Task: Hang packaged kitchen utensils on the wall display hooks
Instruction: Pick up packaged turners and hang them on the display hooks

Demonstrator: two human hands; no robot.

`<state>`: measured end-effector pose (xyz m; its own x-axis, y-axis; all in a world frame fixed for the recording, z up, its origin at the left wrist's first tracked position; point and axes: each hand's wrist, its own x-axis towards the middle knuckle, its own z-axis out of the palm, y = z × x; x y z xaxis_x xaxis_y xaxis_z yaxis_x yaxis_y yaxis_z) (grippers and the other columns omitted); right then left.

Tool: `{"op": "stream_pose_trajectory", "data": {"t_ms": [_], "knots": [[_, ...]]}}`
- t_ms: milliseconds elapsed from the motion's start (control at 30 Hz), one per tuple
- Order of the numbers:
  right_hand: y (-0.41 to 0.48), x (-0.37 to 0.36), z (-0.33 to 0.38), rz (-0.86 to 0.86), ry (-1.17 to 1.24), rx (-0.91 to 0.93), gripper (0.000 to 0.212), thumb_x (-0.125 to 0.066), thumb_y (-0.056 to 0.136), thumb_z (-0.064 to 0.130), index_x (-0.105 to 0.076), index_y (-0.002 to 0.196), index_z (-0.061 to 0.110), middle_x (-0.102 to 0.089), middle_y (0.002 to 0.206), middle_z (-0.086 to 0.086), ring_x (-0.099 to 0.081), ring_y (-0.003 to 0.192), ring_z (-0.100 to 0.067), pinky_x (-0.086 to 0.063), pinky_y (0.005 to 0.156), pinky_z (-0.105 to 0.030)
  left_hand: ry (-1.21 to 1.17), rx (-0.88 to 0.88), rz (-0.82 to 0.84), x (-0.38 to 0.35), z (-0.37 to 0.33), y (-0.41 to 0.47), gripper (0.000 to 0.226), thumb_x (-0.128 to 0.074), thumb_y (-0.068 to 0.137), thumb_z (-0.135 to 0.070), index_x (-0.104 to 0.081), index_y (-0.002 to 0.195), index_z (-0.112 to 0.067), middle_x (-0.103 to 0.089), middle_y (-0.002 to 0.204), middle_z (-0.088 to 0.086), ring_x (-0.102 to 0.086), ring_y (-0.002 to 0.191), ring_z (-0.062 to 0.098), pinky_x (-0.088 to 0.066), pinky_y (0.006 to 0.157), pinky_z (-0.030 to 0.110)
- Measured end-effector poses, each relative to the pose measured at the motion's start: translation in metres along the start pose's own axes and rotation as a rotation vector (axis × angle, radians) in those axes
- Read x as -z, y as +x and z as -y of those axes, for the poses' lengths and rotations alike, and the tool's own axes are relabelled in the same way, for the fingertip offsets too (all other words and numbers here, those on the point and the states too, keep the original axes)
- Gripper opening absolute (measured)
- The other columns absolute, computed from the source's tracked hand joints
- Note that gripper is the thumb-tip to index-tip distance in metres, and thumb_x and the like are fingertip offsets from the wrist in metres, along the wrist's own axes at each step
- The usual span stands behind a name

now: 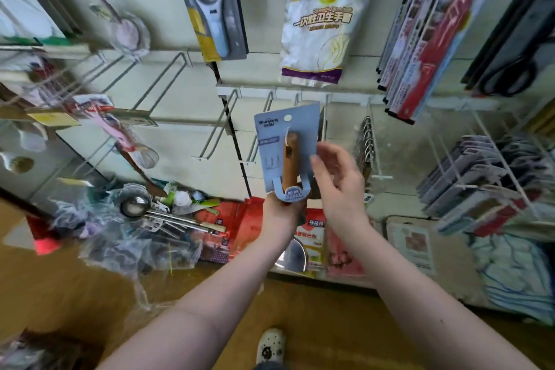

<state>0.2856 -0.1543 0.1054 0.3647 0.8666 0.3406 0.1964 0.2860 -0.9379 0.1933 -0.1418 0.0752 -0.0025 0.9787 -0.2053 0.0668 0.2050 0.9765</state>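
Note:
A light-blue card package (271,141) with a wooden-handled utensil strapped to it is held upright in front of the wall. My left hand (282,209) grips its lower end from below. My right hand (338,176) is beside the card's right edge, fingers spread and relaxed, fingertips touching or nearly touching the card. The card's hang hole is near its top, just below a row of bare white wire hooks (267,108). The utensil's working end is hidden behind my left hand.
A packaged peeler (211,15) and a bag of disposable gloves (318,33) hang above. Empty wire hooks (162,84) stick out at left. Ladles and wrapped utensils (141,207) lie heaped on the floor at lower left. Racks of packaged goods (480,183) fill the right.

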Motion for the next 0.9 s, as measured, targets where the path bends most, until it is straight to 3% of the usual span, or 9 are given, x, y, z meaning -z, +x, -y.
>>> {"op": "stream_pose_trajectory", "data": {"t_ms": [100,200,300,467,567,633,733,833,900], "knots": [[0.0,0.014,0.008,-0.084,0.002,0.037,0.028,-0.064,0.088,0.016,-0.051,0.103,0.036,-0.058,0.104,0.004,-0.059,0.096,-0.011,-0.05,0.085,-0.029,0.076,-0.054,0.046,-0.013,-0.005,-0.007,0.016,-0.069,0.082,-0.005,-0.058,0.087,-0.016,-0.062,0.077,0.001,-0.061,0.074,0.02,-0.053,0.069,0.029],[-0.002,0.028,0.012,-0.163,-0.105,0.109,0.019,-0.065,0.082,0.024,-0.051,0.092,0.03,-0.05,0.096,0.007,-0.055,0.087,-0.014,-0.045,0.079,-0.024,0.179,-0.081,0.103,-0.026,-0.012,-0.015,0.026,-0.068,0.085,-0.009,-0.059,0.11,-0.01,-0.066,0.105,0.011,-0.06,0.099,0.025,-0.049,0.087,0.035],[-0.003,0.041,0.017,-0.093,-0.14,0.045,0.02,-0.072,0.081,0.023,-0.053,0.09,0.024,-0.056,0.094,-0.002,-0.056,0.083,-0.014,-0.046,0.075,-0.022,0.29,-0.076,0.123,-0.04,-0.014,-0.02,0.027,-0.063,0.088,-0.007,-0.06,0.114,0.0,-0.065,0.11,0.019,-0.06,0.103,0.028,-0.048,0.087,0.037],[0.0,0.06,0.024,-0.077,-0.109,-0.074,0.022,-0.073,0.081,0.017,-0.055,0.091,0.025,-0.065,0.093,-0.005,-0.063,0.085,-0.019,-0.053,0.079,-0.035,0.456,-0.094,0.195,-0.058,-0.016,-0.024,0.018,-0.058,0.09,-0.01,-0.064,0.105,0.0,-0.067,0.102,0.022,-0.062,0.097,0.035,-0.04,0.07,0.029],[0.002,0.069,0.031,-0.1,-0.1,-0.068,0.028,-0.072,0.08,0.011,-0.053,0.084,0.031,-0.063,0.088,0.0,-0.061,0.081,-0.014,-0.051,0.075,-0.023,0.443,-0.091,0.219,-0.065,-0.017,-0.023,0.02,-0.06,0.09,-0.014,-0.065,0.106,-0.004,-0.068,0.103,0.019,-0.062,0.098,0.032,-0.045,0.074,0.035],[0.004,0.072,0.035,-0.09,-0.078,-0.087,0.027,-0.072,0.079,0.006,-0.055,0.086,0.026,-0.061,0.087,0.003,-0.059,0.076,-0.007,-0.05,0.071,-0.015,0.375,-0.04,0.25,-0.067,-0.021,-0.025,0.021,-0.062,0.089,-0.013,-0.063,0.109,-0.007,-0.066,0.104,0.013,-0.061,0.099,0.025,-0.048,0.077,0.033],[0.007,0.076,0.035,-0.082,-0.102,-0.097,0.027,-0.071,0.08,0.006,-0.056,0.095,0.023,-0.064,0.096,-0.005,-0.061,0.078,-0.008,-0.053,0.075,-0.022,0.409,-0.006,0.335,-0.062,-0.01,-0.019,0.018,-0.069,0.086,-0.023,-0.061,0.101,-0.016,-0.067,0.111,0.011,-0.06,0.109,0.025,-0.048,0.093,0.035],[0.013,0.079,0.038,-0.093,-0.095,-0.097,0.027,-0.07,0.081,0.008,-0.056,0.096,0.025,-0.064,0.102,-0.01,-0.062,0.082,-0.013,-0.054,0.08,-0.033,0.603,0.098,0.362,-0.047,0.007,-0.011,0.054,-0.075,0.077,-0.04,-0.061,0.116,-0.005,-0.065,0.117,0.009,-0.062,0.106,0.026,-0.05,0.089,0.032],[0.018,0.081,0.041,-0.1,-0.087,-0.103,0.026,-0.07,0.082,0.008,-0.058,0.099,0.023,-0.065,0.103,-0.01,-0.063,0.085,-0.014,-0.053,0.083,-0.034,0.536,0.139,0.344,-0.034,0.012,-0.003,0.057,-0.076,0.077,-0.035,-0.055,0.121,-0.004,-0.064,0.119,0.01,-0.064,0.099,0.023,-0.054,0.085,0.032]]}}
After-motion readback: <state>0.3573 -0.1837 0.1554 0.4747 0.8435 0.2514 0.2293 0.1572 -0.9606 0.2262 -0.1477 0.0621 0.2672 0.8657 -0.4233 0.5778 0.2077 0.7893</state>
